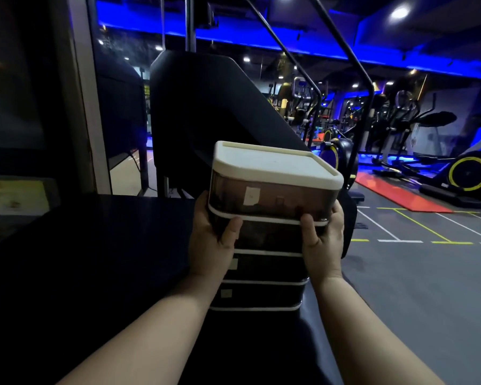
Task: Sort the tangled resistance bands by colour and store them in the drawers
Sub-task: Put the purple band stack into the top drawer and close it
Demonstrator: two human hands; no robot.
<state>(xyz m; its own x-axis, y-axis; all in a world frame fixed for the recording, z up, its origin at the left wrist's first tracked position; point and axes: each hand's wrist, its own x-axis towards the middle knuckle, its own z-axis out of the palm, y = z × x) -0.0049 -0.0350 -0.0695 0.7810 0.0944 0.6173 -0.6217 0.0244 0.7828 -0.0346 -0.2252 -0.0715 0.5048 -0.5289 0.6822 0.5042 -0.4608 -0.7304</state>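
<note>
I have the drawer unit [267, 240] gripped between both hands at the centre of the frame. It is a stack of four smoky, dark drawers with white rims and a cream top [275, 165]. My left hand [211, 243] wraps its left side at the level of the second drawer, with the thumb laid across that drawer's front and the fingers curled round the side out of sight. My right hand [324, 241] mirrors it on the right side, thumb pressed on the front corner. The unit tilts slightly, its top leaning toward the right of the frame. I cannot tell whether its base rests on the dark surface [95, 245] spreading across the lower left or hangs just above it. A small pale label [252, 195] sits on the top drawer's front, and two more show on the lower drawers beside my left wrist. The drawers are too dark to see any bands inside. Behind the unit rises a black padded machine [206, 107]. At the right of the frame stand exercise bikes with yellow-ringed wheels [468, 173] and a red mat [400, 195] on the grey, line-marked floor.
</note>
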